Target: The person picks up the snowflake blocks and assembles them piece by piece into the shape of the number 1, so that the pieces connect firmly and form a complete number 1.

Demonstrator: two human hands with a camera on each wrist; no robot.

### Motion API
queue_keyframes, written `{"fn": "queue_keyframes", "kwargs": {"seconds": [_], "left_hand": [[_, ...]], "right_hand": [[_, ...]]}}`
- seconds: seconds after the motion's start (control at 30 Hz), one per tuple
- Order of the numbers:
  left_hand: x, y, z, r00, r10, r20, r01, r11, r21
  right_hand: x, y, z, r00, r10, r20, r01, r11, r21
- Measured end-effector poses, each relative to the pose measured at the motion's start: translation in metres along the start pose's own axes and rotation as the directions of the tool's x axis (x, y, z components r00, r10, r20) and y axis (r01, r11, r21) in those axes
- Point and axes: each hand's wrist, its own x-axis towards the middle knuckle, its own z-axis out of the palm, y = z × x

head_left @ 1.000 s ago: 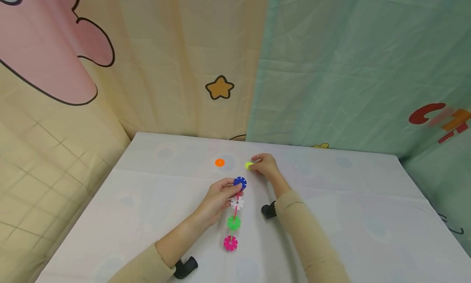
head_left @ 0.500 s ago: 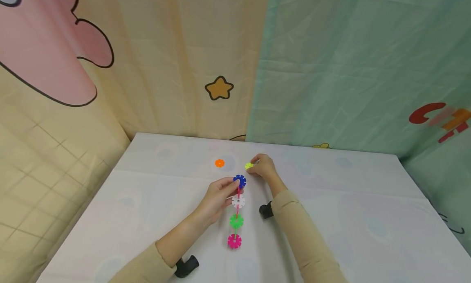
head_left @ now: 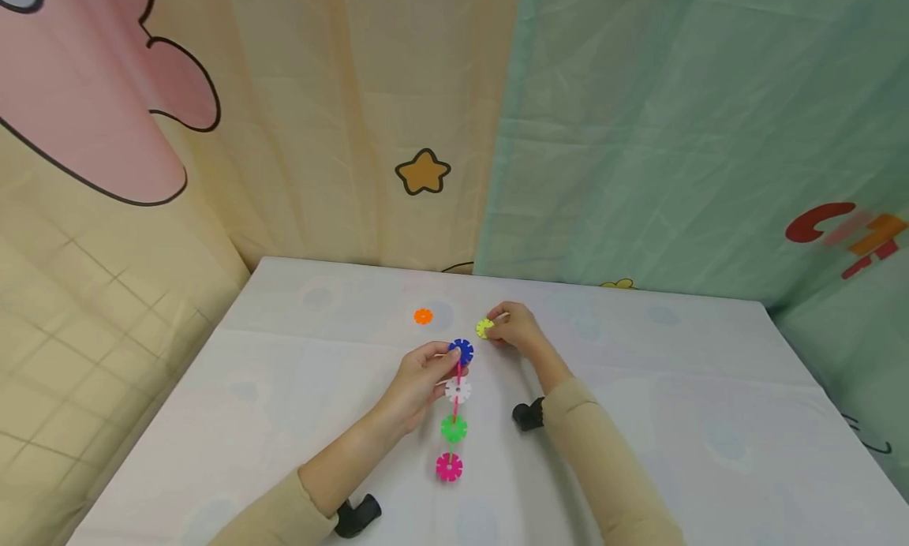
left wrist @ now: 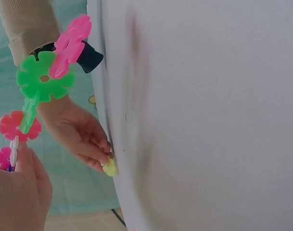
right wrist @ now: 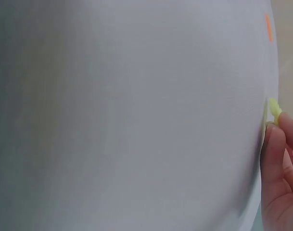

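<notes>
In the head view my left hand (head_left: pixel 419 382) pinches the blue notched disc (head_left: pixel 462 350) at the far end of a chain of linked snowflake discs. Along that chain toward me come a white disc (head_left: pixel 458 390), a green disc (head_left: pixel 454 428) and a pink disc (head_left: pixel 449 467), joined by discs seen edge-on. My right hand (head_left: pixel 516 325) pinches a yellow snowflake disc (head_left: pixel 484 328), apart from the chain. The left wrist view shows the chain's green disc (left wrist: pixel 44 77) and pink disc (left wrist: pixel 70 45) sticking out beyond my left fingers.
An orange snowflake disc (head_left: pixel 423 316) lies near the back of the white-covered table (head_left: pixel 667 420), left of the yellow one. Black wrist-worn devices sit at my left wrist (head_left: pixel 358 516) and right wrist (head_left: pixel 529 414). Printed curtains (head_left: pixel 319 136) hang behind the table.
My right hand has drawn the yellow disc slightly toward me and to the right. The chain's near end swung right, then partly back; the left hand has hardly moved.
</notes>
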Motion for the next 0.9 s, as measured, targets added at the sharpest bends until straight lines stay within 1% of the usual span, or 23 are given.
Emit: {"fn": "queue_keyframes", "kwargs": {"seconds": [0.13, 0.33, 0.5, 0.67, 0.9], "left_hand": [[-0.001, 0.000, 0.000, 1.000, -0.006, -0.007, 0.007, 1.000, 0.017], [0.000, 0.000, 0.001, 1.000, -0.011, -0.009, 0.011, 1.000, 0.009], [-0.001, 0.000, 0.001, 1.000, -0.014, -0.009, 0.014, 1.000, 0.015], [-0.001, 0.000, 0.002, 1.000, -0.015, -0.006, 0.015, 0.999, 0.032], [-0.002, -0.003, 0.001, 1.000, -0.008, 0.003, 0.008, 0.999, 0.052]], "right_hand": [[-0.004, 0.001, -0.003, 0.999, 0.018, 0.028, -0.019, 0.998, 0.055], [-0.009, 0.002, -0.006, 0.996, 0.043, 0.073, -0.050, 0.995, 0.086], [-0.015, -0.002, -0.007, 0.994, 0.047, 0.100, -0.059, 0.992, 0.113], [-0.023, -0.006, -0.009, 0.991, 0.017, 0.130, -0.036, 0.989, 0.144], [-0.034, -0.009, -0.013, 0.982, -0.055, 0.179, 0.018, 0.979, 0.205]]}}
